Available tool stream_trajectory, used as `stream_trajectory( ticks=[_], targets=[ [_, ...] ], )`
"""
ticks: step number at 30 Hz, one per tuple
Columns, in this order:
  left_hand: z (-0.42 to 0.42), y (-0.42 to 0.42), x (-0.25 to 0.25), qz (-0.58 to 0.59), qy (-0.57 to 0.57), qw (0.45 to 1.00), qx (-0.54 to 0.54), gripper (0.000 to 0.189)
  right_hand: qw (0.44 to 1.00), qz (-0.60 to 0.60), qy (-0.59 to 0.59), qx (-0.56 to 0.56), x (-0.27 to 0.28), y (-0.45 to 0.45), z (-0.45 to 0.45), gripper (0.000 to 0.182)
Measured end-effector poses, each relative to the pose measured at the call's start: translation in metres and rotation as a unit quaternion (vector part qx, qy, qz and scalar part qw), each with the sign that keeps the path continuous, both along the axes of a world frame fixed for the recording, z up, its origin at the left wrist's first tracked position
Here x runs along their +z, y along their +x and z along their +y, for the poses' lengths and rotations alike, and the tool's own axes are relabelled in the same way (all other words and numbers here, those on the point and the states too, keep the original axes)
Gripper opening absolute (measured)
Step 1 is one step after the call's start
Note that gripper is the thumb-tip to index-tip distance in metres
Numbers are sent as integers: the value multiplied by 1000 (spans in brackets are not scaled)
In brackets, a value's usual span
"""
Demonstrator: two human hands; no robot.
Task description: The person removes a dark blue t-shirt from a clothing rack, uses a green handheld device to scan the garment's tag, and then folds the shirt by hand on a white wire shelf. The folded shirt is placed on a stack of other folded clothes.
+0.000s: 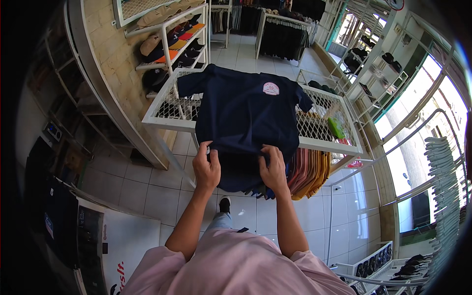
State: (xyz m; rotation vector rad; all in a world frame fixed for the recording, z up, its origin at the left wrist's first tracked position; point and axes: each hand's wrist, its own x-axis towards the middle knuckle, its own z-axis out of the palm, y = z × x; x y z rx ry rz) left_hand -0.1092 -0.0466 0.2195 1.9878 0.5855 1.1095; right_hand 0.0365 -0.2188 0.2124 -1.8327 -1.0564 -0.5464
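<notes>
A navy T-shirt lies front up across a white metal mesh table, its collar end away from me. A white printed badge sits on its chest. At the near end, my left hand pinches the left part of the hem between thumb and fingers. My right hand holds the hem farther right, fingers curled over the cloth. Between the hands the front layer is raised, and dark cloth hangs below it over the table's edge. Part of my right fingertips is hidden by the fabric.
Mustard and reddish garments hang under the table's right side. A green packet lies at its right end. Shelves of caps stand on the left, and a clothes rack is behind. Hangers line the right.
</notes>
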Motion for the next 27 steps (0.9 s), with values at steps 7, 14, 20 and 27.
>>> stream_trajectory(
  ticks=[7,14,20,27],
  targets=[
    [8,20,20,-21,39,998,42,13,967,236,94,-26,9,15,10,15],
    [62,43,27,-39,37,998,-38,18,996,39,-52,58,42,47,11,36],
    [80,35,81,225,155,948,-160,39,976,66,-209,3,51,116,-30,52],
    [131,53,63,185,238,953,-1,44,976,196,-91,-11,39,163,-41,41]
  ],
)
